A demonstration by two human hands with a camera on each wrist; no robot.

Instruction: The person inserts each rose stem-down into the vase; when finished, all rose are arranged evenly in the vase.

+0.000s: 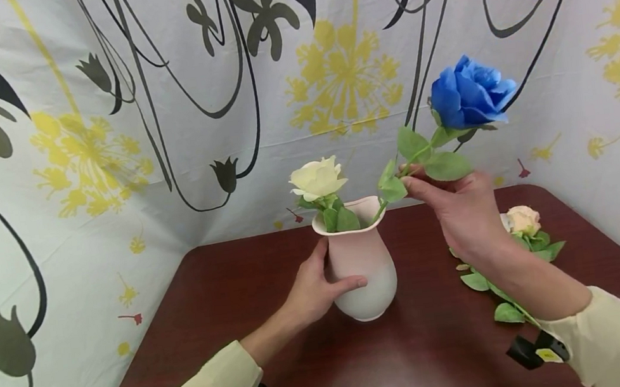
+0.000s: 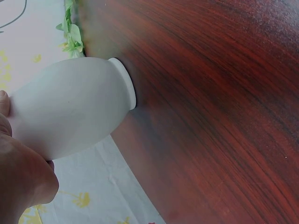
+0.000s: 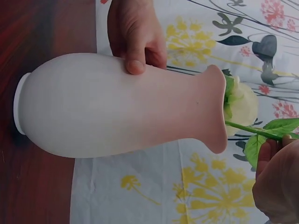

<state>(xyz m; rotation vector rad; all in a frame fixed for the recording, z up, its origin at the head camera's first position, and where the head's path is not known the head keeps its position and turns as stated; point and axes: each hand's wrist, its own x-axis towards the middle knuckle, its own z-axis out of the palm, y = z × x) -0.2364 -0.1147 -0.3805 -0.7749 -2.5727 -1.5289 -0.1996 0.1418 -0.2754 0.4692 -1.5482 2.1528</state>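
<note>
A pink-and-white vase (image 1: 361, 270) stands upright on the table, with a white rose (image 1: 318, 180) in its mouth at the left. My left hand (image 1: 311, 286) grips the vase's left side, its thumb across the front; the fingers behind are partly hidden. Above and right of the rim, my right hand (image 1: 461, 208) pinches the stem of a blue rose (image 1: 471, 95). That stem slants down to the left, and its lower end is inside the vase, out of sight. In the right wrist view the green stem (image 3: 247, 129) passes over the vase's rim (image 3: 217, 109).
On the dark red table (image 1: 261, 269), a pale peach rose (image 1: 522, 220) with leaves (image 1: 509, 313) lies at the right, partly behind my right forearm. A patterned curtain (image 1: 211, 134) hangs right behind the table's back edge.
</note>
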